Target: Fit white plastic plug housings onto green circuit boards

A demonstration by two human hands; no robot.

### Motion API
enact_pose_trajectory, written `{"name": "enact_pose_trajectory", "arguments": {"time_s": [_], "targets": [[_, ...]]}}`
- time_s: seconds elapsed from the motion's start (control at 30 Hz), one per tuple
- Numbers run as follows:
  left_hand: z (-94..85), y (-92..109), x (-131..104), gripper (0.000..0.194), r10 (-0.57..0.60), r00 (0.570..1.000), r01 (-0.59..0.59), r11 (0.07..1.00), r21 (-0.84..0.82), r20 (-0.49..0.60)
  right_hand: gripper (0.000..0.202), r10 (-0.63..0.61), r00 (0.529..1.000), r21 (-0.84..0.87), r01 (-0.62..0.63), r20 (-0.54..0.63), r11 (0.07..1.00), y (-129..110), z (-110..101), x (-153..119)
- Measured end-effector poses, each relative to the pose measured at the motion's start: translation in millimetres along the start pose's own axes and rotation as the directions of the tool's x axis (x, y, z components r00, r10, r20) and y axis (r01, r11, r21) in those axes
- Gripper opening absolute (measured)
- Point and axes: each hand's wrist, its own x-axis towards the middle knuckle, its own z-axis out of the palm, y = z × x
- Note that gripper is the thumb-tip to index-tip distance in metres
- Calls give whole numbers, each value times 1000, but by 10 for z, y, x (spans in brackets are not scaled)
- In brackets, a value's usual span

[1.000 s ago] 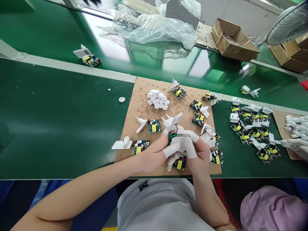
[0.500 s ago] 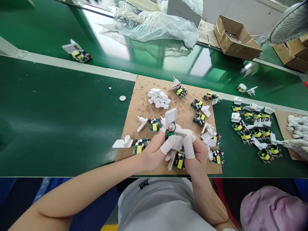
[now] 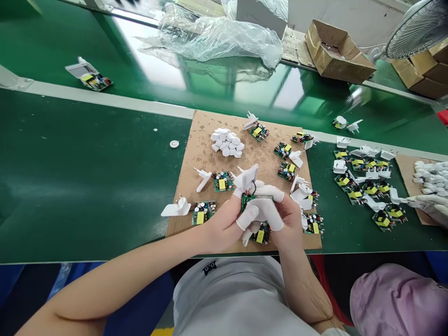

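My left hand [image 3: 231,217] and my right hand [image 3: 280,214], with white covers on several fingers, meet over the front of a cardboard sheet [image 3: 196,156]. Both are closed on one green circuit board [image 3: 246,200], mostly hidden by the fingers. A white plug cover [image 3: 246,178] stands tilted above it, joined by dark and red wires. Just below my hands lies another board [image 3: 260,235] with a yellow part. To the left are two boards with white plugs [image 3: 221,182]. A pile of small white caps [image 3: 227,142] sits farther back.
More boards with plugs [image 3: 287,170] lie on the sheet's right side, others [image 3: 371,189] on the green table. Another person's gloved hand [image 3: 429,205] is at far right. A carton [image 3: 339,51], plastic film [image 3: 217,37] and fan [image 3: 418,30] are behind.
The white plug cover has tipped over from facing the camera to a slanted, edge-on view. My right fingers have shifted over the board. On the far belt, the board at left has moved farther left.
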Motion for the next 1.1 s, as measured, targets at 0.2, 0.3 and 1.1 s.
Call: {"name": "enact_pose_trajectory", "arguments": {"time_s": [0.2,0.3,1.1], "targets": [[29,76,-3,65,-73,997,75,988,-133,25,30,33,987,-51,-26,155,998,-43,-113,-80],[33,58,-11,61,-68,998,67,984,-163,-1,37,34,978,-86,-17,207,996,-35,-152,-113],[39,44,-25,68,-122,992,113,972,-206,-30,34,78,980,-89,-63,184,994,-11,-163,-108]]}}
